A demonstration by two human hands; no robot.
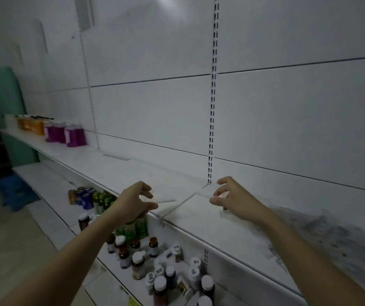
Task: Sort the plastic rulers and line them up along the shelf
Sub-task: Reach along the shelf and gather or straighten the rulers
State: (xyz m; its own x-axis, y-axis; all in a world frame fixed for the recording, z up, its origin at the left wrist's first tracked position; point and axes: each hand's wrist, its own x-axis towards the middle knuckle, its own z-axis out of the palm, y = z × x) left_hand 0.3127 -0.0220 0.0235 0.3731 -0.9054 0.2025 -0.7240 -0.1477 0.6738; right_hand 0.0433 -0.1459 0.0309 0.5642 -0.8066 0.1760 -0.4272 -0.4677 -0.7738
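The light is dim. A clear plastic ruler (166, 199) lies flat on the white shelf (232, 230), faint against it. My left hand (136, 200) is at its left end, curled fingers on the far edge and thumb on the near edge. A second faint clear ruler piece (206, 192) shows by the slotted upright (210, 164), and my right hand (230, 196) pinches it between thumb and forefinger. Whether these are one ruler or two I cannot tell. Another clear ruler (115, 156) lies farther left along the shelf.
Purple bottles (71, 134) and orange bottles (31, 125) stand at the shelf's far left end. The lower shelf (51, 191) holds many brown and white pill bottles (155, 270) and green boxes (136, 228). A white back panel rises behind the shelf. Grey smudges cover the shelf's right part (331, 237).
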